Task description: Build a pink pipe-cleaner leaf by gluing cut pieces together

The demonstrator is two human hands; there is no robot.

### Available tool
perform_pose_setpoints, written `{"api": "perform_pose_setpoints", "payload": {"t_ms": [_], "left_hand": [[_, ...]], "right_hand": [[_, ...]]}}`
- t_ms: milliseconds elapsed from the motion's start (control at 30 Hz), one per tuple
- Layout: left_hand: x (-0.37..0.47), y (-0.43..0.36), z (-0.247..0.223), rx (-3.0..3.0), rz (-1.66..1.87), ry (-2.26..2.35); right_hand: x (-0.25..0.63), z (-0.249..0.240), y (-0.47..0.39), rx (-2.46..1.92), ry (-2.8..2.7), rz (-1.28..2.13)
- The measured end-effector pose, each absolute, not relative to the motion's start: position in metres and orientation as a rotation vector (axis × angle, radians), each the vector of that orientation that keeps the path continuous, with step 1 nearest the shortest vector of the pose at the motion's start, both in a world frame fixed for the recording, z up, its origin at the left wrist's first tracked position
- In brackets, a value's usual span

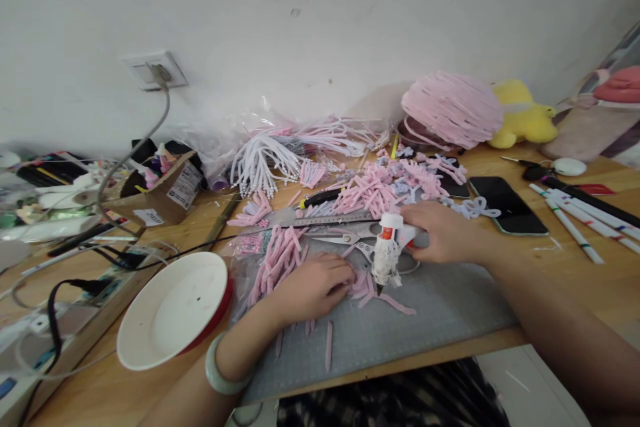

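My right hand [445, 233] is wrapped round the handle of a white glue gun [387, 250], its dark nozzle pointing down at the grey cutting mat [440, 300]. Just left of the nozzle, my left hand [320, 283] rests low over the mat with curled fingers, against short pink fuzzy pieces [364, 287]; what its fingertips hold is hidden. More pink pieces [280, 257] are heaped behind the left wrist, and one piece [329, 347] lies alone near the mat's front edge. Scissors [345, 239] and a metal ruler [335, 219] lie behind the hands.
A white bowl [173, 307] with a red outside stands at the left, beside a power strip [100, 293] and cables. Behind are a cardboard box [165, 193], white stems [263, 163] and a pink bundle [450, 110]. A phone [507, 205] and white sticks [575, 227] lie right.
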State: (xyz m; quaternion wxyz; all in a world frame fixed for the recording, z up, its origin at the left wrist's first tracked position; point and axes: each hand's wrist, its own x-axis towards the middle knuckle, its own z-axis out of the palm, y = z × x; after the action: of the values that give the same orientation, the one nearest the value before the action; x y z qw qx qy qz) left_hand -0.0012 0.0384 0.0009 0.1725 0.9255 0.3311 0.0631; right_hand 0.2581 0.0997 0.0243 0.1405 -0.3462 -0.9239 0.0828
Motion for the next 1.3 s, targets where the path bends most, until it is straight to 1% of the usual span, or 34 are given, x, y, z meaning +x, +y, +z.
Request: {"api": "perform_pose_setpoints", "payload": {"t_ms": [333, 1033, 1200, 1300], "left_hand": [[-0.0005, 0.0377, 0.0008, 2.637, 0.19, 0.937], [-0.0005, 0.038, 0.0005, 2.632, 0.152, 0.944], [-0.0004, 0.038, 0.0012, 2.636, 0.156, 0.944], [-0.0001, 0.0376, 0.0022, 2.643, 0.163, 0.941]], "right_hand": [[0.2575, 0.0212, 0.1009, -0.986, -2.727, 0.135], [0.2578, 0.0226, 0.0953, -0.807, -2.696, -0.102], [0.2604, 0.0257, 0.096, -0.826, -2.681, -0.098], [0.263, 0.028, 0.0982, -0.914, -2.656, -0.016]]}}
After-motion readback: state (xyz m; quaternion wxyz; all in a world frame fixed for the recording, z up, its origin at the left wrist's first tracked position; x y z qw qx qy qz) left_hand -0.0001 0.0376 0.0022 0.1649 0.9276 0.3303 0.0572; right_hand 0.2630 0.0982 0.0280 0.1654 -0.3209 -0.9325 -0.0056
